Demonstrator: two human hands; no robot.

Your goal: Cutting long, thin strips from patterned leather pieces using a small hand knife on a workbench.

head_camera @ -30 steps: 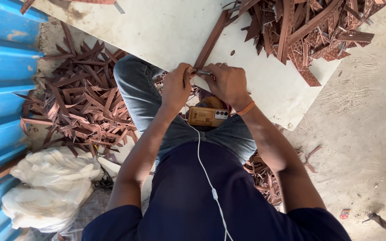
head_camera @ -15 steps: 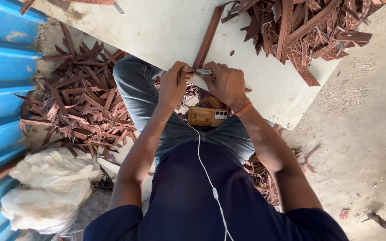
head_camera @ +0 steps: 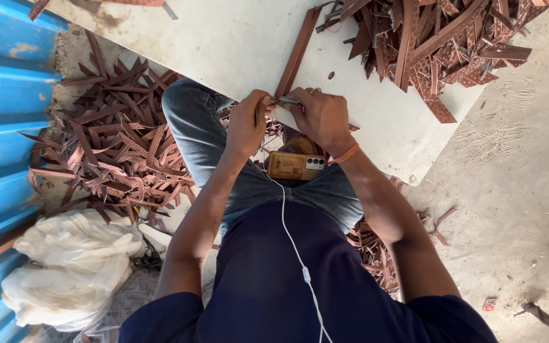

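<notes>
The person sits low with the knees up, and both hands meet at the near edge of the white bench (head_camera: 236, 44). The left hand (head_camera: 247, 124) is closed around the near end of a long brown strip (head_camera: 295, 56). The strip lies on the bench and points away from the person. The right hand (head_camera: 323, 117) is closed on a small grey metal tool (head_camera: 287, 100), and the tool touches the end of the strip right between the two hands.

The fingers of the left hand sit very close to the tool. If the tool slips off the hard strip, I think it could poke or cut those fingers. The strip looks thin and stiff, so it could also snap or bend the wrong way if it is pushed too hard.

A phone (head_camera: 295, 166) rests on the person's lap, just under the right wrist, with a white wire (head_camera: 293, 248) running down from it. A quick move of the legs could make the phone slide off onto the floor, and an arm could catch the wire and tug it.

A big pile of brown cut pieces (head_camera: 433, 44) sits on the far side of the bench, and more scraps (head_camera: 109, 152) lie on the floor by the left knee. They look pointy, so a knee or foot could get scratched.
</notes>
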